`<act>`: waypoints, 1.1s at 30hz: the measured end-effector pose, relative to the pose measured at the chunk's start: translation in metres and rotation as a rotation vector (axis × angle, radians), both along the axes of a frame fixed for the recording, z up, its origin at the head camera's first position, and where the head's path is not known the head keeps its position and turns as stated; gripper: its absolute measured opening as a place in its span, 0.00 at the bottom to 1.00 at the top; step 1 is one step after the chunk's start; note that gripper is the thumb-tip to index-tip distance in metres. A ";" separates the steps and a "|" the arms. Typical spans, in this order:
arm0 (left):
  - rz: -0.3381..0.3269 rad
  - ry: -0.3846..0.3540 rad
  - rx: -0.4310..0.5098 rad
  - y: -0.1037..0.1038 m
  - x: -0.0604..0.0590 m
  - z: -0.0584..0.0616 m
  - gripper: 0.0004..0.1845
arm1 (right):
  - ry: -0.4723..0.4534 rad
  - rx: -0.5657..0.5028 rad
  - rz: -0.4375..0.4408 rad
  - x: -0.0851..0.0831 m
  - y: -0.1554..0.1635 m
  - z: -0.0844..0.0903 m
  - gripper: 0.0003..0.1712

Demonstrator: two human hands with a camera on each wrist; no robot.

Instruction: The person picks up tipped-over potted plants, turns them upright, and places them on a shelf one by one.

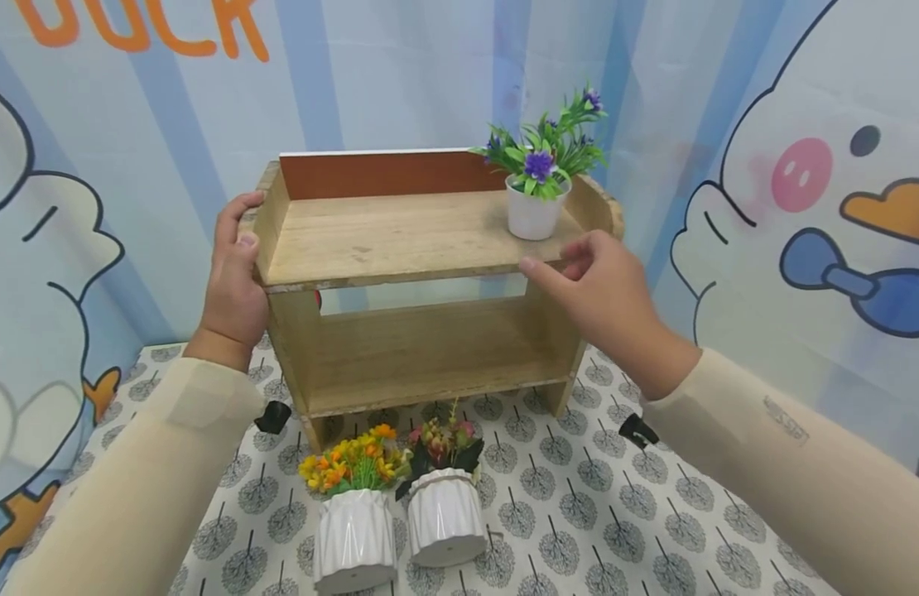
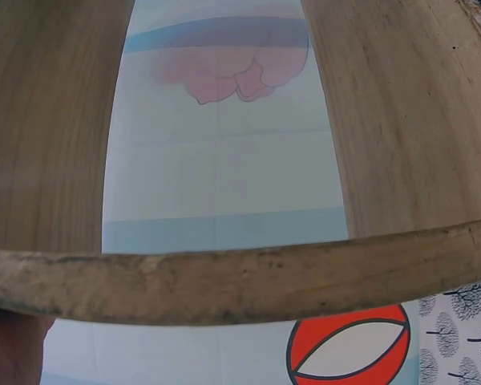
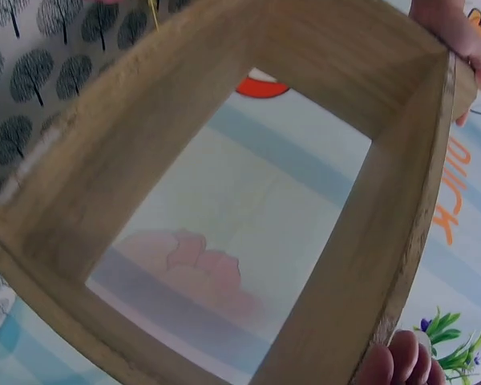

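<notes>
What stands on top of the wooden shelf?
One white pot with purple flowers stands on the top board of the wooden shelf, near its right end. The lower board looks bare, though the top board hides part of it.

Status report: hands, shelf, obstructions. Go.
Left hand grips shelf at its left end. Right hand open at the right front edge. Purple pot on top. Two pots on table in front.

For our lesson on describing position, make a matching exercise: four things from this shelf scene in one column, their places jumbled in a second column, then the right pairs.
1 purple-flower pot
2 orange-flower pot
3 left hand
4 right hand

A on the tablecloth, in front of the wooden shelf
B at the shelf's right front edge
C on the top shelf board
D gripping the shelf's left side

Pairs: 1-C, 2-A, 3-D, 4-B
</notes>
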State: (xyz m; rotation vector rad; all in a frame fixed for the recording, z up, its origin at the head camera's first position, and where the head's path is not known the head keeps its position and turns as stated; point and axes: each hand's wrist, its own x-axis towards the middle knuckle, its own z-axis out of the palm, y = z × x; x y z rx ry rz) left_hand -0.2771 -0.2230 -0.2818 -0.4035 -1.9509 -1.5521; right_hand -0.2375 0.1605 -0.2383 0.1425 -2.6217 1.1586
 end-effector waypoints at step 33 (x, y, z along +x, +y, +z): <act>-0.022 0.005 0.039 0.000 -0.003 -0.002 0.30 | -0.445 0.196 0.344 0.044 -0.046 -0.130 0.40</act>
